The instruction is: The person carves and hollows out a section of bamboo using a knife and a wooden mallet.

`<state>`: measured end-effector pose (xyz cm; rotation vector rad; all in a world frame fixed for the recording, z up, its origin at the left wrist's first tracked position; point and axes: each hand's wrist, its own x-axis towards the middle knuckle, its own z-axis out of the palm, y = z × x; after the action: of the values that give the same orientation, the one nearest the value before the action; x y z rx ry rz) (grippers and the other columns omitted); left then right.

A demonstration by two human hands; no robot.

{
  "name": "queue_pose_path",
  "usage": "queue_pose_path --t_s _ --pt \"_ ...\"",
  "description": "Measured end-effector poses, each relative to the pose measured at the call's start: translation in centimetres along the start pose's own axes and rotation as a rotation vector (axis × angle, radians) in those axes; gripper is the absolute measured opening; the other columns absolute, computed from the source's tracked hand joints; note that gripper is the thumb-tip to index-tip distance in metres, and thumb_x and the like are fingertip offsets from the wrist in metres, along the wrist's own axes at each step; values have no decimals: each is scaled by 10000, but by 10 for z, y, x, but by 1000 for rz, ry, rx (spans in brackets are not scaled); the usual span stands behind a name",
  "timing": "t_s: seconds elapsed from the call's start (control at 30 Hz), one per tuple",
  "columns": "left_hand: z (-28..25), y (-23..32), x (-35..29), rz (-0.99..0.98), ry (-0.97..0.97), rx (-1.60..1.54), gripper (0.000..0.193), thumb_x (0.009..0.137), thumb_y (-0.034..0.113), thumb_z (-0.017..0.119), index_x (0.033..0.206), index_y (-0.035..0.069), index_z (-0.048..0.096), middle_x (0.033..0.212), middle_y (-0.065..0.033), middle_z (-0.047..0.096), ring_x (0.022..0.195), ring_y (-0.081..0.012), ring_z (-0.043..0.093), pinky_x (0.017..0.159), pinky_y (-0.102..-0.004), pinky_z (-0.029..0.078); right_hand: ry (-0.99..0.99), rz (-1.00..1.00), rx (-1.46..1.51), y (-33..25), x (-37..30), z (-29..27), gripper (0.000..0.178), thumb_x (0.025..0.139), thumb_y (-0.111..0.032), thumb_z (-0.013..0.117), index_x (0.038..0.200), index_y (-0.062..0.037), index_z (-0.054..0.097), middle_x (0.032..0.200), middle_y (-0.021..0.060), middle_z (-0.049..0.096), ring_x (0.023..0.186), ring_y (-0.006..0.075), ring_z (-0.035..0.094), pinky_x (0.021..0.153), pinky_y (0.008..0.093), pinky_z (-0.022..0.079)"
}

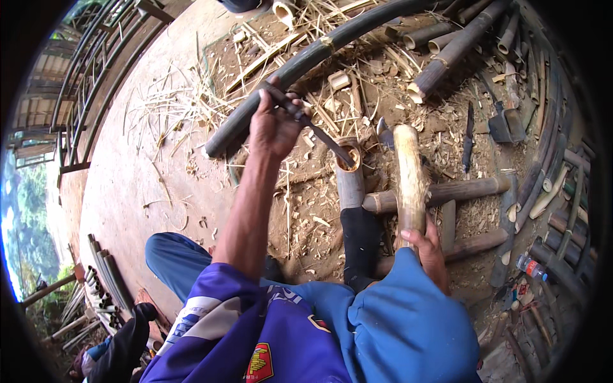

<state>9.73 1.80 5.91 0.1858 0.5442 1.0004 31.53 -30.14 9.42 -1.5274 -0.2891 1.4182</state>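
left hand (276, 124) grips a slim dark chisel (325, 138) at hollow bamboo (350, 186) — right hand (429, 250) clasps a rough, pale wooden club (410, 172).

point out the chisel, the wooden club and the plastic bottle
Chisel (322, 136), head view: upper part of its blade
Wooden club (410, 173), head view: middle of its pale length
Plastic bottle (531, 267), head view: middle of its body
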Motion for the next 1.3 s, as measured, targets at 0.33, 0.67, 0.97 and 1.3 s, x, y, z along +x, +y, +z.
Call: queue_pose_path --t_s 0.33,0.67,0.97,1.3 --pt "66 -177 -36 421 -677 1714 233 842 188 773 1008 57 675 806 -87 677 743 -284 699 636 -435 558 299 -44 167 13 -48 -30 584 778 -183 729 1276 13 496 935 109 604 700 197 632 623 338 552" --pt "43 -217 -50 187 -545 2077 281 746 351 757 851 97 699 794 -161 709 775 -383 703 691 -492 558 275 -403 -98 4 -33 -62 1019 758 -187 716 1586 6 155 1509 217 352 1299 284 447 1052 390 431" --pt "59 -188 -29 231 -379 1896 241 771 279 744 920 89 741 766 -182 700 747 -390 697 696 -477 563 565 -1003 -163 -48 9 -1 1008 791 -80 688 1604 -7 97 1569 277 283 1305 390 486 1065 434 449" --pt "38 -151 -58 304 -442 1698 270 771 278 748 804 32 641 738 -206 658 710 -406 661 648 -458 515 544 -1139 -293 -140 -36 31 353 938 -245 539 1200 -37 424 1068 189 561 851 248 559 809 427 510"
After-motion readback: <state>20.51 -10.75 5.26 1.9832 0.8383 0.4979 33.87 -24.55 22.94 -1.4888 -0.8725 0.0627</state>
